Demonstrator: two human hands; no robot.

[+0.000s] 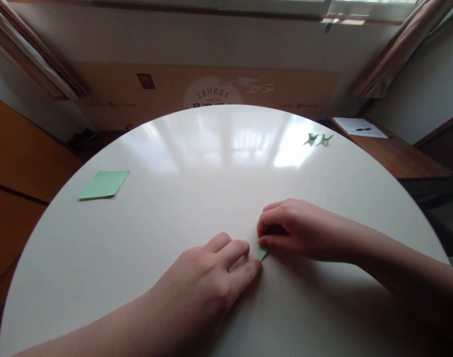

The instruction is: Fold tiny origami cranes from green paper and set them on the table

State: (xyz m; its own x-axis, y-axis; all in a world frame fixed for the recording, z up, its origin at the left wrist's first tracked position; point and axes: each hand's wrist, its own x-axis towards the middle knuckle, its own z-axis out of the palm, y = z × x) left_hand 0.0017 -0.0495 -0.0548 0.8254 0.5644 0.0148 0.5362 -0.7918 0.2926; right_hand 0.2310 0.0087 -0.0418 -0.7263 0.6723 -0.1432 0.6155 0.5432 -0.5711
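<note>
A small folded piece of green origami paper [262, 252] lies on the white table, mostly covered by my right hand [291, 228]. That hand is closed, its thumb and curled fingers gripping the upper part of the paper. From the left comes my left hand [215, 270], palm down with bent fingers. Its lowest digit presses at the pointed bottom corner of the paper, while the others rest curled beside it. The underside of both hands is hidden.
A stack of square green paper [104, 185] lies at the left of the round white table [167, 198]. Two small folded green paper cranes [318, 139] stand at the far right. Beyond the edge, a brown side table [408, 153] bears a white sheet [360, 127] with a pen.
</note>
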